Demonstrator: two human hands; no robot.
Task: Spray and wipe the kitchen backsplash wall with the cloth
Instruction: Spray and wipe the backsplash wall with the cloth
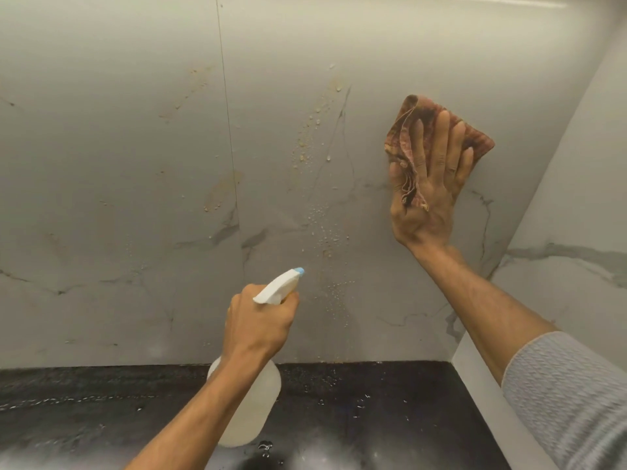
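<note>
The backsplash wall point(142, 184) is pale marble-look tile with grey veins, brownish stains and droplets down its middle. My right hand point(431, 195) lies flat against the wall at the upper right, fingers spread, pressing a reddish-brown cloth point(475, 140) onto the tile. A fold of the cloth hangs over the hand by the thumb. My left hand point(261, 320) grips the neck of a translucent spray bottle point(251, 408). Its white trigger head with a blue nozzle point(298, 271) points up and right at the wet patch.
A dark speckled countertop point(101, 401) runs along the bottom, wet with scattered droplets. A side wall point(576, 232) of the same marble tile closes the corner on the right. A vertical tile seam point(230, 147) runs left of the stains.
</note>
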